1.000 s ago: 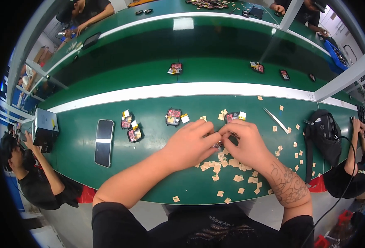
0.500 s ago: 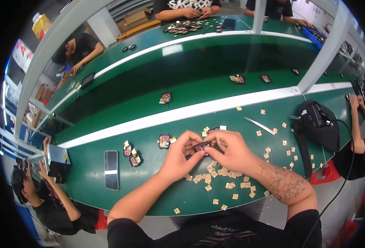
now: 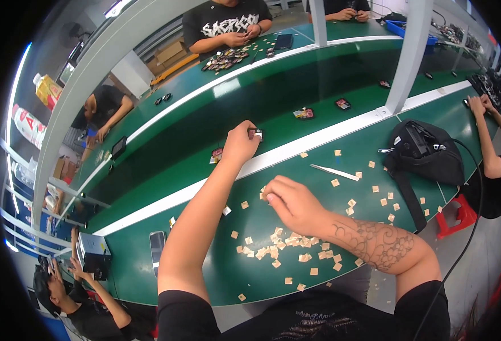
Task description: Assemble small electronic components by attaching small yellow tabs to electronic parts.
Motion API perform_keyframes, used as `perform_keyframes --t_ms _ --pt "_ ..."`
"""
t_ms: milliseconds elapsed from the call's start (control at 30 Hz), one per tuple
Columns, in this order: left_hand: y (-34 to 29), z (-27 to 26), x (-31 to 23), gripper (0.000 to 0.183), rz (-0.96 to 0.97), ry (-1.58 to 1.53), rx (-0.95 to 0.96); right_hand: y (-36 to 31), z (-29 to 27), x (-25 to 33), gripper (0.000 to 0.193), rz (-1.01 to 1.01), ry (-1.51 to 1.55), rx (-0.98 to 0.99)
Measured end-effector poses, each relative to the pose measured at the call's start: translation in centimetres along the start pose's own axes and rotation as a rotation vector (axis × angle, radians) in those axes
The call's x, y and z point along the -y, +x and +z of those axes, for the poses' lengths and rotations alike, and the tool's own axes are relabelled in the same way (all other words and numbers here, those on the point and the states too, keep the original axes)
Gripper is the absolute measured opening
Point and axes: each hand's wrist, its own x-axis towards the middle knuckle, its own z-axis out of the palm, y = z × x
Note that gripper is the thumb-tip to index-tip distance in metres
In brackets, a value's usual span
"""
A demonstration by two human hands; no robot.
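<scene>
My left hand (image 3: 242,143) reaches out over the dark green belt, its fingers closed around a small black electronic module (image 3: 255,134) with a reddish board. Just beside it on the belt lies another such module (image 3: 216,155). My right hand (image 3: 296,203) hovers above the table, thumb and fingers pinched together. A pale tan bit (image 3: 263,194) shows at its fingertips; whether it is held or lies behind them is unclear. Below that hand, many small tan squares (image 3: 279,241) are scattered. My left forearm hides most of the modules on the table's left side.
White tweezers (image 3: 334,171) lie beyond my right hand. A black bag (image 3: 421,149) with a cable sits at right, a phone (image 3: 157,250) at left. A white rail (image 3: 318,138) and grey post (image 3: 409,57) border the belt, which carries more modules (image 3: 304,113). Co-workers sit around.
My left hand has left my right hand and stretched forward to the belt with the module. My right hand has stayed over the table, now pinched. The view has shifted somewhat.
</scene>
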Motion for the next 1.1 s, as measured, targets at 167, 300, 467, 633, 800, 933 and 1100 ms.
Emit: perform_keyframes --t_ms 167,300,467,633,800,933,1100 --pt "3.6 3.6 -6.1 0.044 0.009 0.371 0.127 0.0 -0.3 -0.9 0.011 -0.052 0.018 0.066" --pt "6.5 7.7 -9.1 0.063 0.278 0.092 0.198 -0.3 0.3 -1.2 0.013 -0.192 0.044 0.201" --pt "9.4 9.1 -10.6 0.06 0.388 0.02 0.298 -0.1 0.0 -0.9 0.017 -0.162 0.123 0.201" --pt "4.1 3.0 -11.9 0.04 0.416 -0.113 0.449 -0.1 0.5 -1.3 0.012 -0.166 0.123 0.164" --pt "-5.1 -4.3 -8.6 0.039 0.288 -0.342 0.499 0.3 0.1 -0.7 0.015 -0.144 0.319 -0.187" --pt "-11.6 -5.6 -5.9 0.039 0.175 -0.3 0.454 -0.1 -0.5 -1.0 0.016 0.031 0.27 -0.188" --pt "-17.8 -5.7 -6.6 0.044 0.15 -0.183 0.284 0.0 0.9 -1.1 0.02 0.117 0.332 -0.07"
